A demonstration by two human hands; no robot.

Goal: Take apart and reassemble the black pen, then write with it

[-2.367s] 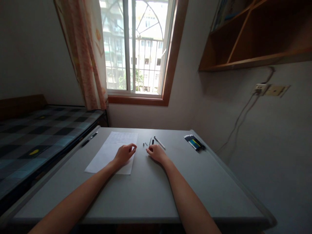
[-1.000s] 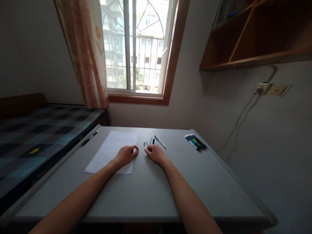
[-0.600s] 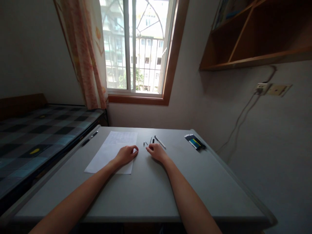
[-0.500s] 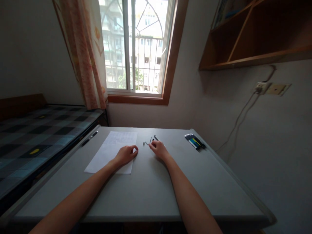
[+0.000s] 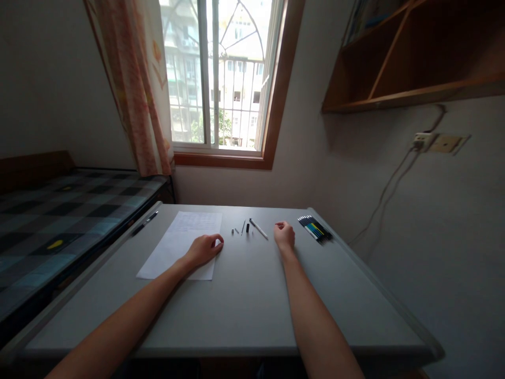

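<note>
My left hand (image 5: 204,249) rests at the right edge of a white sheet of paper (image 5: 173,252), its thumb and index finger curled together with nothing visible in them. To the right, my right hand (image 5: 284,235) is loosely closed on the desk, and no object shows in it. Between my hands lie parts of a pen: a white barrel (image 5: 259,229) lying slanted, a short black cap or grip (image 5: 248,228), a thin dark refill (image 5: 243,227) and some tiny pieces (image 5: 232,231). Neither hand touches these parts.
The grey desk (image 5: 236,310) carries a pack of pens (image 5: 314,229) at the right and a dark pen (image 5: 145,223) along the left edge. Beyond are a window (image 5: 221,150), a curtain (image 5: 148,105) and a checkered bed (image 5: 79,210). Shelves (image 5: 394,100) hang at right.
My right hand has moved to the right, away from the pen parts, uncovering the white barrel and the black piece. My left hand has stayed in place.
</note>
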